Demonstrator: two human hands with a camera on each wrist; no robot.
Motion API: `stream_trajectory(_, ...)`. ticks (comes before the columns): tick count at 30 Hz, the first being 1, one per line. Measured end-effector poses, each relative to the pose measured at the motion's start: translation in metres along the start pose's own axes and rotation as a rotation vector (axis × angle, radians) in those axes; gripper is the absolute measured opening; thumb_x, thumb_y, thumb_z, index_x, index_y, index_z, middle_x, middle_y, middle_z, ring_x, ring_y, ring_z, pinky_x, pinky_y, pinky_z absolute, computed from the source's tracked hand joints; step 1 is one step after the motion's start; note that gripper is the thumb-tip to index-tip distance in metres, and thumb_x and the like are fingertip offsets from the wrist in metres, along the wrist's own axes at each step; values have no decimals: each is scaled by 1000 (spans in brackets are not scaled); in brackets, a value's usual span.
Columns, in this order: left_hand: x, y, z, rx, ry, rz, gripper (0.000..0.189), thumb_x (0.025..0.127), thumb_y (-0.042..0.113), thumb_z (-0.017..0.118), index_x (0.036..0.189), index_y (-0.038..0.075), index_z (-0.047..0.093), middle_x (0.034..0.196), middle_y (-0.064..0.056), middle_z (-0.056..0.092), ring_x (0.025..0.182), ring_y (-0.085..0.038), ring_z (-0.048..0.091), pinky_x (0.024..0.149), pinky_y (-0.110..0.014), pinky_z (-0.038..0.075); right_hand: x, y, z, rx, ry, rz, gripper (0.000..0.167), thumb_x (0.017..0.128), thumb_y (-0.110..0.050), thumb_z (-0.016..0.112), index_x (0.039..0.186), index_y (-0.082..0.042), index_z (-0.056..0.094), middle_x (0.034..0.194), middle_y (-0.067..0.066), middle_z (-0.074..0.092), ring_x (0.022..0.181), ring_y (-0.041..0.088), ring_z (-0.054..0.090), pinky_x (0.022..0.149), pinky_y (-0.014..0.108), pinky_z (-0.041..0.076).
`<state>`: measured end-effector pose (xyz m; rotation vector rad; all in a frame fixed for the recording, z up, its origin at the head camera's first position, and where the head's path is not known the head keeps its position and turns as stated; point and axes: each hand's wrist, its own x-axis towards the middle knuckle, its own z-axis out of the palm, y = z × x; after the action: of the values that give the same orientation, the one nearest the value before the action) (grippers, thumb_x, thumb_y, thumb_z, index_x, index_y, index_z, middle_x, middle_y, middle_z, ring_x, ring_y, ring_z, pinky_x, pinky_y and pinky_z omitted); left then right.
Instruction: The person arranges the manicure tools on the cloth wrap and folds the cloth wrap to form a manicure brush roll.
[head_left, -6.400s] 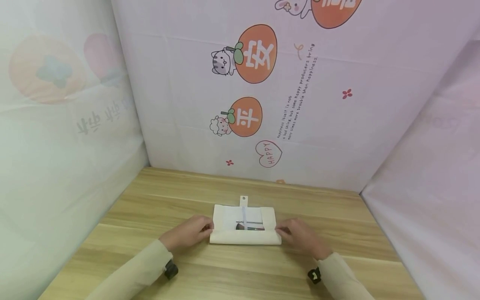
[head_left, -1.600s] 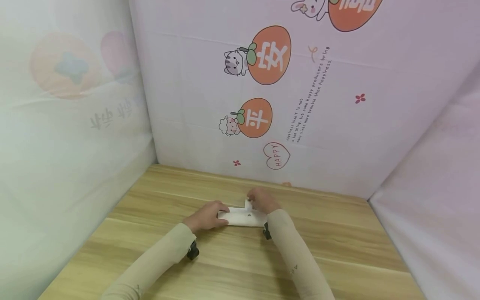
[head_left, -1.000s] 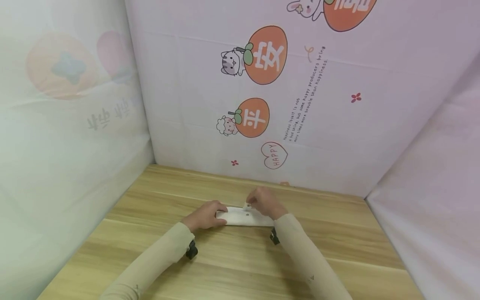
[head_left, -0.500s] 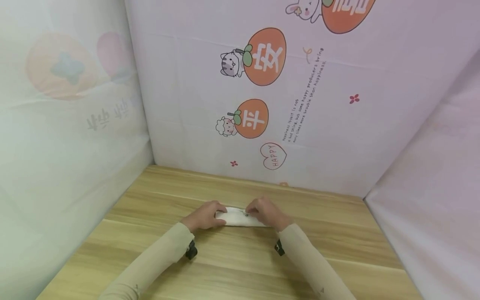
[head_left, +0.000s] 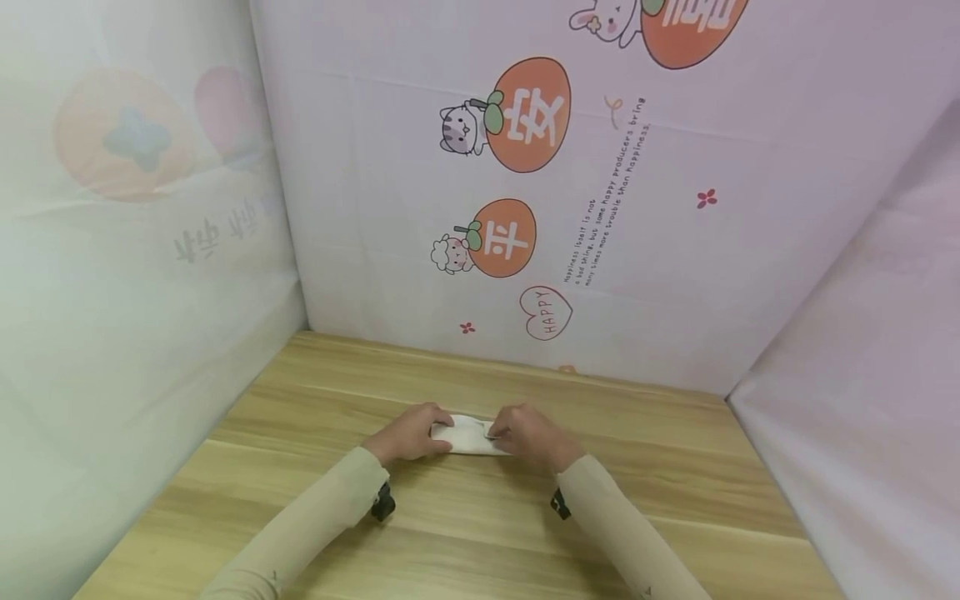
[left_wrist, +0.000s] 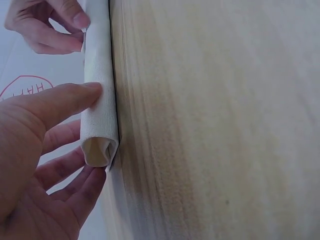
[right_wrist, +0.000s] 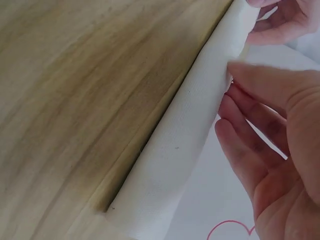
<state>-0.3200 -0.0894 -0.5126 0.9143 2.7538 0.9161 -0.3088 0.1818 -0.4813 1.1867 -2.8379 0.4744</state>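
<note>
A cream canvas brush roll (head_left: 467,437) lies rolled up on the table, long side facing me. My left hand (head_left: 409,432) grips its left end, thumb on the near side and fingers around the far side. The left wrist view shows that end of the roll (left_wrist: 99,120) as a hollow, layered tube. My right hand (head_left: 531,433) pinches the strap tab (head_left: 489,428) of the roll between thumb and fingers, folded over the roll near its middle. The snap on the roll is hidden behind the right fingers, and the brushes are wrapped out of sight.
The wood-grain table (head_left: 450,525) extends around the roll on every side. A white printed cloth (head_left: 390,208) hangs behind its back edge. Plain cloth walls (head_left: 847,333) close in the left and right sides.
Earlier the case lay partly unrolled with brushes showing, a hand at each side; now it is fully rolled. The right hand has brought the strap tab from behind the roll forward over it.
</note>
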Motion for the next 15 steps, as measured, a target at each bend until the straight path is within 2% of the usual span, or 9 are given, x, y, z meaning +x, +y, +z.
stream_trajectory(6, 0, -3, -1, 0, 4, -1, 38, 93, 18, 82, 126, 1, 73, 129, -16, 71, 123, -32, 66, 108, -49, 53, 2, -8, -2, -27, -36, 7, 18, 92, -3, 77, 108, -7, 82, 106, 5, 78, 97, 16, 73, 85, 30, 62)
stream_trajectory(15, 0, -3, 0, 6, 11, -3, 38, 93, 19, 82, 126, 2, 73, 127, -14, 72, 119, -29, 66, 105, -48, 54, 3, -13, 1, -108, -19, -36, 19, 87, 5, 76, 101, -6, 83, 98, 8, 76, 88, 18, 73, 77, 25, 61)
